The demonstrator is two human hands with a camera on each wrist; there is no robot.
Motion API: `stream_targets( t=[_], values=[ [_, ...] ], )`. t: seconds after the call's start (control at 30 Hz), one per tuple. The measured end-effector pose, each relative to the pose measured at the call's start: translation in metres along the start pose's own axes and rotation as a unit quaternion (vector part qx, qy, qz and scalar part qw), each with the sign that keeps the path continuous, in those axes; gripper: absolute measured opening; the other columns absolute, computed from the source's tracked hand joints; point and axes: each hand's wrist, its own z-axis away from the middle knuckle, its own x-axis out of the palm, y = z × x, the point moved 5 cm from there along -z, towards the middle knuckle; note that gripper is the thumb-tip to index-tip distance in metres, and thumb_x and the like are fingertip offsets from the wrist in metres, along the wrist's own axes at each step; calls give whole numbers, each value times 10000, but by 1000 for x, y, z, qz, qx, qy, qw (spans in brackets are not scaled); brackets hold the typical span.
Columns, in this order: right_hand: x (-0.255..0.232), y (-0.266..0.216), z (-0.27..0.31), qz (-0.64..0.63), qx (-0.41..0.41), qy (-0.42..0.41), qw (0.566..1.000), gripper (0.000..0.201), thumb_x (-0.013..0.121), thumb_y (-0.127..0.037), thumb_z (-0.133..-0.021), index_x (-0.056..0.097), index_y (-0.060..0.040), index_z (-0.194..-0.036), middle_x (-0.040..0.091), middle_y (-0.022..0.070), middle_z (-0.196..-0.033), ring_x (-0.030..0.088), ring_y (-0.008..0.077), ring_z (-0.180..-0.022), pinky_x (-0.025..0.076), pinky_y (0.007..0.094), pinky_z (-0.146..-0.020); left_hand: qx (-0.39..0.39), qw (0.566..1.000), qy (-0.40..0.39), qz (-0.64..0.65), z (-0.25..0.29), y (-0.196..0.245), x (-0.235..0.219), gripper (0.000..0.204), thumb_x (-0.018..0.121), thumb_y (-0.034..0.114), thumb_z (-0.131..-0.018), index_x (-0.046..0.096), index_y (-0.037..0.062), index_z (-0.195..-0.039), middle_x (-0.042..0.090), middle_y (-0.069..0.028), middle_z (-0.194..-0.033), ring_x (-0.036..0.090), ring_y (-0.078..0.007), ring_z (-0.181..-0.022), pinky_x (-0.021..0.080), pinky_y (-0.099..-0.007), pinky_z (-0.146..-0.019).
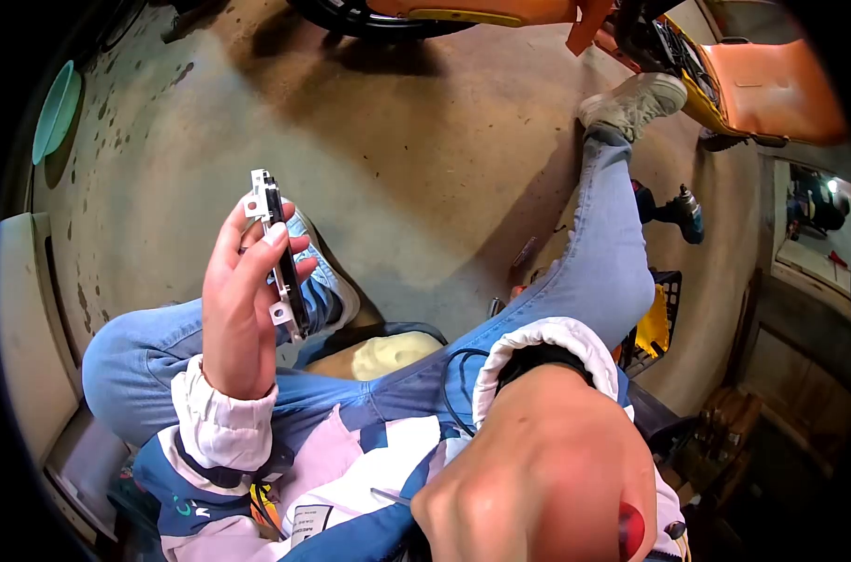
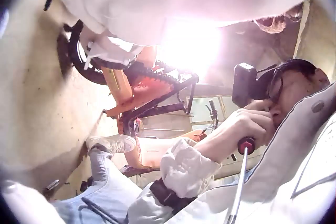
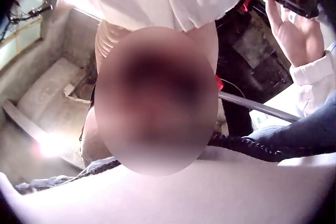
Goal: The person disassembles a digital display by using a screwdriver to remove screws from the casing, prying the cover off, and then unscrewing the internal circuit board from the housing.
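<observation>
My left hand (image 1: 238,300) holds up a slim black bar-shaped part with silver metal mounting tabs (image 1: 287,262), pinched between thumb and fingers above the bent left leg. The part's exact kind does not show. In the right wrist view the same black part (image 3: 291,1) appears at the top right. My right hand (image 1: 542,468) is raised close to the face, curled round a red-handled screwdriver (image 1: 631,530). From the left wrist view, the screwdriver's long metal shaft (image 2: 240,184) points down across the jacket, apart from the black part.
An orange motorbike (image 1: 762,89) stands ahead, its wheel at the top. By the right leg are a cordless drill (image 1: 683,214) and a black crate (image 1: 664,323) with something yellow inside. A green basin (image 1: 58,112) is at the far left on the concrete floor (image 1: 388,178).
</observation>
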Motion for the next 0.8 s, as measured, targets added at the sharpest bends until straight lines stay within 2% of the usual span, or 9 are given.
stream_targets(
  t=[0.03, 0.27, 0.7, 0.8],
  values=[
    [-2, -6, -3, 30, -20, -40, 999, 561, 658, -509, -862, 392, -58, -662, 408, 120, -600, 467, 370, -532, 341, 467, -479, 4, 1000, 2, -13, 0, 0, 0, 473, 596, 223, -989, 463, 32, -1402, 564, -99, -1297, 577, -167, -1081, 506, -329, -930],
    [1, 5, 2, -50, 49, -8, 998, 559, 666, -507, -859, 397, -58, -664, 409, 119, -598, 468, 369, -532, 343, 463, -479, -1, 1000, -1, -12, -1, -3, -2, 440, 566, 234, -1010, 469, 32, -1388, 571, -119, -1328, 589, -165, -1081, 520, -319, -937],
    [1, 7, 3, -131, 118, 19, 984, 556, 680, -505, -852, 405, -58, -666, 410, 116, -595, 470, 365, -531, 345, 455, -478, 3, 1000, 1, -26, 1, 0, 2, 443, 574, 255, -1000, 479, 31, -1370, 556, -116, -1327, 565, -167, -1087, 502, -318, -932],
    [0, 4, 1, -119, 113, 8, 986, 546, 678, -497, -855, 407, -61, -667, 411, 115, -595, 471, 362, -531, 346, 454, -479, 4, 1000, 0, -28, 1, 0, 1, 438, 576, 254, -999, 483, 32, -1365, 557, -115, -1327, 569, -166, -1083, 506, -318, -928]
  ],
)
